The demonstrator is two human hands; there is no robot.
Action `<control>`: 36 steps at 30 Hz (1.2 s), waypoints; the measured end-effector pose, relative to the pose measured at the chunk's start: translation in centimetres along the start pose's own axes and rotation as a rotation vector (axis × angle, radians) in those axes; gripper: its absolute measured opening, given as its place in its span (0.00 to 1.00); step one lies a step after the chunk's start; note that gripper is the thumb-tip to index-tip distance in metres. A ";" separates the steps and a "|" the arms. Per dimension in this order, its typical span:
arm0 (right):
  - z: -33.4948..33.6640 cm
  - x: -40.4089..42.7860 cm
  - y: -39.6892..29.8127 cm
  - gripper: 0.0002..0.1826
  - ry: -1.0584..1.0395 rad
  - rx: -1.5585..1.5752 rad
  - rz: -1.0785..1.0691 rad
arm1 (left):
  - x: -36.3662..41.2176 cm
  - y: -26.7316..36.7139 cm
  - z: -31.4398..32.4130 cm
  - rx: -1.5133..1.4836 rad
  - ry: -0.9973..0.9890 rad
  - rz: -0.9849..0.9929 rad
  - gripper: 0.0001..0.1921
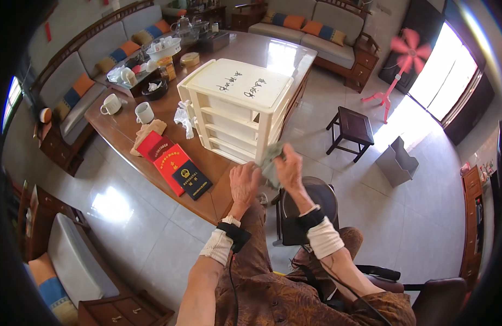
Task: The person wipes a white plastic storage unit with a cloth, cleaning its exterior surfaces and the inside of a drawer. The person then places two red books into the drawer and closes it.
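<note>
A grey-green cloth (pixel 271 165) is bunched in my right hand (pixel 291 168), beside the near corner of a cream plastic drawer-unit frame (pixel 234 87). My left hand (pixel 244 184) is close to the foot of that corner with its fingers bent. Whether it grips the frame, the cloth or nothing is hidden. The frame stands on a wooden table (pixel 210 203), and its open front shows several shelf rails. Handwriting marks its top panel. To the left lie a dark blue certificate booklet (pixel 191 178) and red booklets (pixel 171 167), partly overlapping.
White mugs (pixel 144 113), a crumpled white tissue (pixel 183 118) and a tan cloth (pixel 153 130) lie on the table. A round-seated stool (pixel 316 199) stands just right of my knees. Beyond are a square wooden stool (pixel 350 128), a grey bin (pixel 397 163) and a pink fan (pixel 412 53).
</note>
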State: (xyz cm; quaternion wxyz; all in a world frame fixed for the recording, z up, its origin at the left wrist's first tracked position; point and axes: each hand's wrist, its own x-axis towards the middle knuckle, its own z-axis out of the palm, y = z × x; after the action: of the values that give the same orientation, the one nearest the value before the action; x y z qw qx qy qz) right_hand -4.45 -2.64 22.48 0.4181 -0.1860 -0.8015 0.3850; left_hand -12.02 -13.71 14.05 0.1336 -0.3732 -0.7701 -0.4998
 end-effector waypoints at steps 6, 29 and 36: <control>-5.6 12.5 -3.5 0.15 0.169 -0.138 -0.341 | 0.3 0.8 -0.4 0.046 -0.054 -0.034 0.17; -4.2 9.5 -8.0 0.20 -0.252 -0.050 -0.271 | 15.9 5.6 -6.9 0.119 0.376 0.434 0.11; -4.5 7.8 -9.6 0.17 -0.310 -0.068 -0.370 | 15.9 5.5 -7.6 0.174 0.344 0.423 0.11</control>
State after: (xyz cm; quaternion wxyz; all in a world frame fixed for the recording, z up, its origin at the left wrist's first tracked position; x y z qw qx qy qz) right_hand -5.12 -1.84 35.62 0.3470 0.0114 -0.8889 0.2988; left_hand -20.26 -12.12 30.48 0.3953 -0.4224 -0.6812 -0.4488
